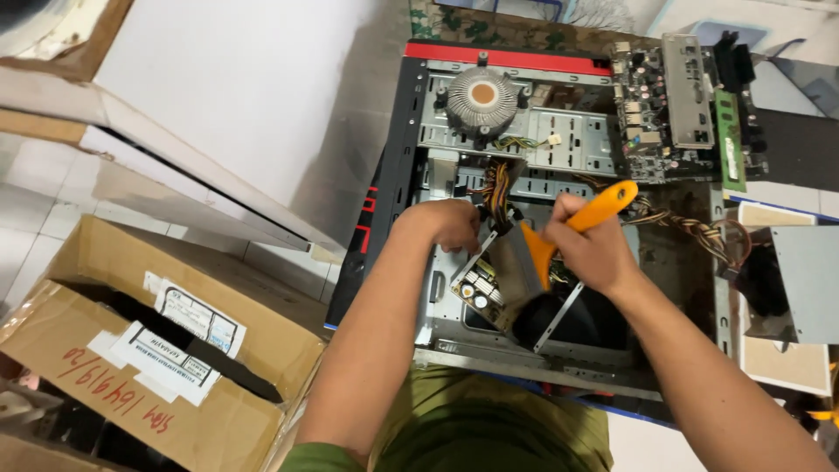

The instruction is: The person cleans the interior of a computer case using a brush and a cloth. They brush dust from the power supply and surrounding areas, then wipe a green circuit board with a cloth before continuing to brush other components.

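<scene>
An open computer case (454, 336) lies flat in front of me. My left hand (447, 224) grips a power supply unit (489, 284) that is tilted up inside the case, its circuit board showing. My right hand (592, 248) holds an orange-handled brush (603, 206), with the bristles resting on the power supply. A bundle of yellow and black cables (496, 188) runs from the unit toward the back of the case.
A round cooler fan (481, 96) sits on the case's metal tray. A motherboard (673, 105) lies at the upper right. A metal cover (804, 284) lies at right. A cardboard box (149, 350) stands at left, beside a white board (227, 96).
</scene>
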